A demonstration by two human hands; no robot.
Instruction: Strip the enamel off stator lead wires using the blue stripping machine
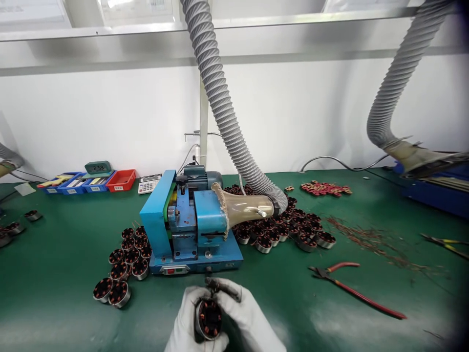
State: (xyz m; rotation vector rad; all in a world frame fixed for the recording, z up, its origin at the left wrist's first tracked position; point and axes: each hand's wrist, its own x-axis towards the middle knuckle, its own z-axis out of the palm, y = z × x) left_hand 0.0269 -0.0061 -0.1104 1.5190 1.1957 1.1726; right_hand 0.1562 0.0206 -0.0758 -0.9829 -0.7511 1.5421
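Observation:
My left hand (pixel 186 320), in a white glove, is wrapped round a motor stator (pixel 209 320) with a silvery rim and copper windings in a black core. Thin wires hang below it. My right hand (pixel 242 310), also gloved, has its fingers closed at the stator's upper edge, their tips blackened. Whatever those fingertips pinch is too small to make out. Just beyond both hands stands a blue belt-driven machine (pixel 198 254) with a motor and a red and green switch. Several more stators (pixel 128 256) are grouped to its left.
Many stators (pixel 278 232) crowd the machine's right side. Red-handled cutters (pixel 355 288) lie open on the green table, near loose wire scraps (pixel 373 242). A grey hose (pixel 227 102) drops to the machine's nozzle. Small bins (pixel 121 180) and a calculator (pixel 149 184) stand at the back left.

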